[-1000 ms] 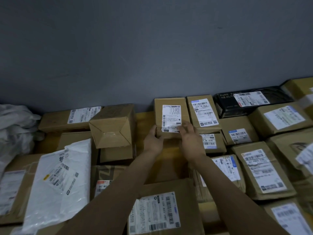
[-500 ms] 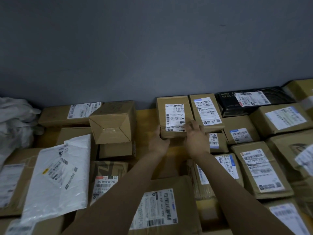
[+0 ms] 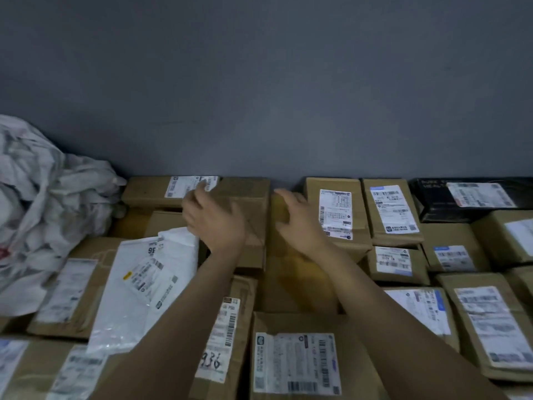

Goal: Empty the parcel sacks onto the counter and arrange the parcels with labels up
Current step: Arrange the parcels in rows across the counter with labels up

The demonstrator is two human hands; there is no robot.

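Readable print was scarce; most lbls were blurred. "936" was handwritten in black on the lbl of a long carton (image 3: 230, 327) near the front, beside the left forearm. A black parcel (image 3: 432, 206) at back right carried pale print starting "PURE", 2nd line "HEAL", rest unreadable, w/ a white lbl on top. A white poly mailer (image 3: 129, 313) at front left showed a barcode lbl, a yellow sticker & big digits ending in "6". Other cartons showed barcodes & blue-headed lbls, text too small to read.

Left hand (image 3: 215, 223): grip loose, fingers half bent, nothing held. It was over a plain carton (image 3: 251, 203) w/ no lbl showing, at the back by the wall. Its fingertips overlapped the lbl of a flat carton (image 3: 144, 192) at back left. Contact couldn't be told (motion blur).

Right hand (image 3: 300, 226): grip wide open, fingers spread, holding nothing. It was above a bare strip of yellowish bench (image 3: 291, 287) btwn the plain carton & a small carton (image 3: 334, 183). That small carton lay lbl up against the wall, just beside the hand.

Parcels covered the bench on both sides, nearly all lbl up. A crumpled grey-white sack (image 3: 43, 197) lay heaped at far left against the wall.
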